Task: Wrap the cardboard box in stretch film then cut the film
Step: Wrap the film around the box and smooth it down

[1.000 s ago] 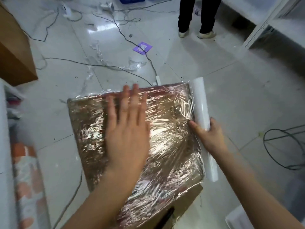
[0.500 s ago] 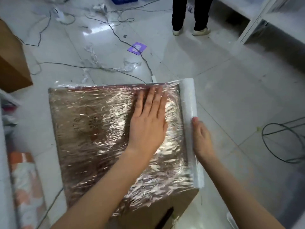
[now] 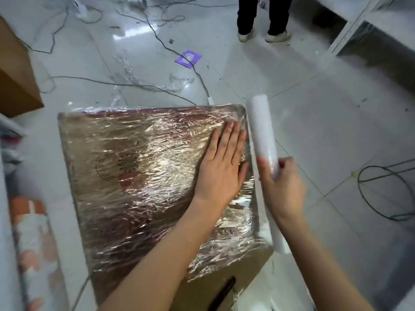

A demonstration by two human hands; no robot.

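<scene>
Looks like a packing or storage workroom, not a home. Glossy pale tiled floor [image 3: 314,131], scuffed and littered. Black cables [image 3: 157,37] trail loose across it, another coil [image 3: 381,191] lying at the right. Scraps of clear film [image 3: 128,70] and a purple card [image 3: 188,58] dropped on the tiles. Plain brown carton [image 3: 15,75] standing at the left edge. White metal shelving frame [image 3: 350,25] at top right. A second person's legs and pale shoes [image 3: 262,21] at the far side.
</scene>
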